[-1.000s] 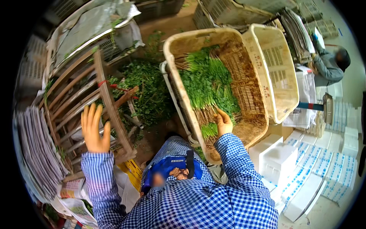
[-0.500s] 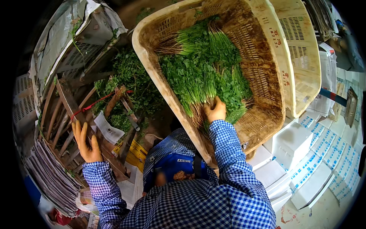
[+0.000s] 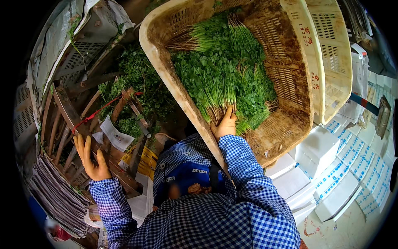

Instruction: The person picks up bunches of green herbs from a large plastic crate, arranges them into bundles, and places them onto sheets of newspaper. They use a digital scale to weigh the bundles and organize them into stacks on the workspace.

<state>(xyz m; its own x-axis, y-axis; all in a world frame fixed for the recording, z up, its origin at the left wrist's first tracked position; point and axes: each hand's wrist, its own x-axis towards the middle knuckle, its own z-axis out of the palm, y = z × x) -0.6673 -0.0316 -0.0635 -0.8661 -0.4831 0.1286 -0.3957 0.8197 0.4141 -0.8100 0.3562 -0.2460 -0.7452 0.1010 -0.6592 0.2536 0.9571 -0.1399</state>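
In a large, dirt-stained yellowish plastic crate (image 3: 286, 66) lie several bunches of coriander with green leaves, thin stems and brown roots. My right hand (image 3: 225, 125) reaches inside and closes around the root end of the nearest coriander bunch (image 3: 217, 93), beside the crate's near left wall. Part of its fingers is hidden among the roots and stems. At the left, my left hand (image 3: 93, 159) is open, fingers stretched up and thumb apart, with nothing in it. It hovers by a brown wooden frame (image 3: 68, 106) with a red string (image 3: 89, 119) tied on it.
Loose greens (image 3: 145, 79) lie between frame and crate. A stack of newspapers (image 3: 56, 195) stands at lower left, a sheet-covered crate (image 3: 81, 54) at upper left. More yellowish crates (image 3: 331, 54) sit behind the main one. White boxes (image 3: 317, 149) fill the right.
My right hand has shifted slightly left and down along the bunch's roots, towards the crate wall. My left hand stays open and has barely moved. The view has shifted a little.
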